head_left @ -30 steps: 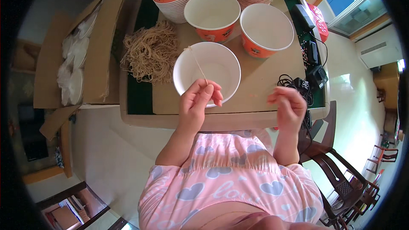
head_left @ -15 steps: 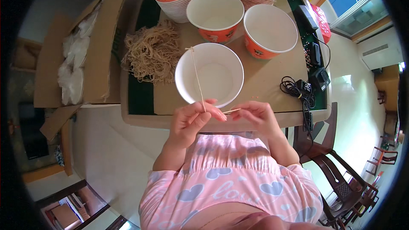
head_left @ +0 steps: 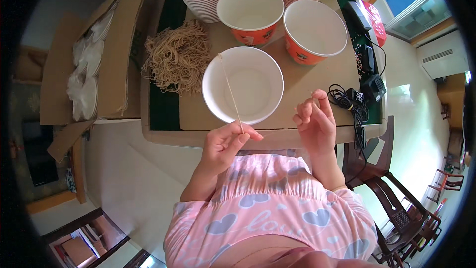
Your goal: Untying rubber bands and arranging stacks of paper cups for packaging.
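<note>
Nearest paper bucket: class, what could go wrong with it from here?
The beige string crosses the paper bucket from its far side to the left hand, so a hard tug might tip it. The bucket also sits close to the table edge, so a strong pull could drag it off.

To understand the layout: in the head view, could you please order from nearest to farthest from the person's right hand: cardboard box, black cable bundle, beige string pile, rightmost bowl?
1. Black cable bundle: just right of the right hand.
2. Rightmost bowl: farther back.
3. Beige string pile: across to the left.
4. Cardboard box: farthest left, past the string pile.
</note>
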The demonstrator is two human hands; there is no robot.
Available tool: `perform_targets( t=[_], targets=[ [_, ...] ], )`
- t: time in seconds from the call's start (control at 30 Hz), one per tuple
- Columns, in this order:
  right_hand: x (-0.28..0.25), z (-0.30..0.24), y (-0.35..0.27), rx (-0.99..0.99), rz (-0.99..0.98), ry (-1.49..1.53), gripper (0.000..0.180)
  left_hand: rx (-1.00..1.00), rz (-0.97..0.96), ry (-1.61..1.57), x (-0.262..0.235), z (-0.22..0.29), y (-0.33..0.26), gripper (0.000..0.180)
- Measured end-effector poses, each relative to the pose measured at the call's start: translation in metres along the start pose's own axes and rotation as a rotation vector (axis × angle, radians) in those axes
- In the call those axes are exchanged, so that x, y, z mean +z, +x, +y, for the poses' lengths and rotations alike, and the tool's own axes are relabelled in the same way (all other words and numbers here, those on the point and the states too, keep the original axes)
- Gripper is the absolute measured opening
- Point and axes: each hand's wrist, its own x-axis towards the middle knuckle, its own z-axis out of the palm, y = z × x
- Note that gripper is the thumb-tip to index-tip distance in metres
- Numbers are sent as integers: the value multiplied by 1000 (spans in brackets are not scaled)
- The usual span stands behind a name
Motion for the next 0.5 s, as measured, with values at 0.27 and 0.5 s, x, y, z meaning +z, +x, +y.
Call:
perform_targets(
  t=[0.27,0.5],
  targets=[
    [-7,-6,-21,452,-396,-430,15,-317,28,205,-18,3,-10,15],
    [7,-1,-20,495,-730,-863,14,417,268,945,-4,21,14,12]
  ],
)
